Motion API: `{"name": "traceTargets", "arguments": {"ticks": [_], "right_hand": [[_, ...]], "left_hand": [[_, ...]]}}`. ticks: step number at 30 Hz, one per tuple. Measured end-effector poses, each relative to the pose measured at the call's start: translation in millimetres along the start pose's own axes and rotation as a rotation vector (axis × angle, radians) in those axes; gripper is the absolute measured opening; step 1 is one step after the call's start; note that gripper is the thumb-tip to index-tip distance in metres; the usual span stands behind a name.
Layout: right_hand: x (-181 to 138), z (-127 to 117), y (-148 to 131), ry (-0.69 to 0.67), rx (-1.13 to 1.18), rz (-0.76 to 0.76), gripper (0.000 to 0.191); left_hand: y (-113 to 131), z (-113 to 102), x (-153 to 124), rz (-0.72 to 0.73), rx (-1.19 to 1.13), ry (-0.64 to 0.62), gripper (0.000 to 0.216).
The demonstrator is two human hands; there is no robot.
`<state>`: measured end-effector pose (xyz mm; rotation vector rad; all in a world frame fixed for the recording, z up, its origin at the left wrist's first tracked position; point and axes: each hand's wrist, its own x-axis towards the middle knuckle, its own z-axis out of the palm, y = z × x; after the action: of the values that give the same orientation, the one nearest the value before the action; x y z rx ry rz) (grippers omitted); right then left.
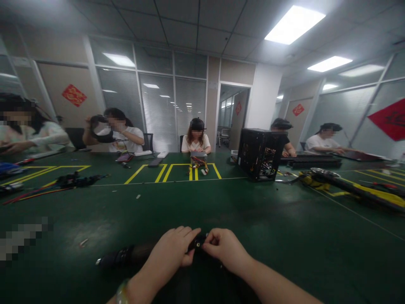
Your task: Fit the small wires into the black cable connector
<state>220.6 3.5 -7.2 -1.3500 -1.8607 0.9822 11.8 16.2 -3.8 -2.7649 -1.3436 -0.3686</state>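
I pinch a small black connector [198, 242] between both sets of fingers, my left hand [172, 249] and right hand [226, 249] closed on it from either side, at six o'clock low on the green counter [253, 211]. Held so, the black cable [123, 256] trailing toward nine o'clock stays steady. At one o'clock stands a black computer case [259, 154]; seated people line the far edge under ceiling lights.

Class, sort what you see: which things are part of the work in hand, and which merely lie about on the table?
In hand: left hand, right hand, small black part, black bundle.
Lying about: computer case, wire bundle, yellow-black tool, cables.
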Motion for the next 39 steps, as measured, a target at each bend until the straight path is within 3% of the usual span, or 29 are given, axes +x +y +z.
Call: {"name": "traceTargets", "arguments": {"ticks": [5,14,20,24,39], "right_hand": [[0,-3,2,0.002,-0.024,0.036,0.01],[3,-4,10,0.01,-0.082,0.01,0.008],[2,-6,5,-0.008,-0.078,0.007,0.009],[0,-6,4,-0.046,-0.059,0.031,0.008],[5,-3,13,-0.06,0.049,0.029,0.009]], "left_hand": [[2,-3,0,0.033,0.013,0.006,0.053],[21,-20,-10,-0.004,-0.152,0.089,0.017],[27,-18,-10,-0.051,-0.22,0.1,0.017],[32,-20,-13,-0.112,-0.236,0.135,0.031],[29,-18,-13,-0.11,-0.304,0.138,0.014]]}}
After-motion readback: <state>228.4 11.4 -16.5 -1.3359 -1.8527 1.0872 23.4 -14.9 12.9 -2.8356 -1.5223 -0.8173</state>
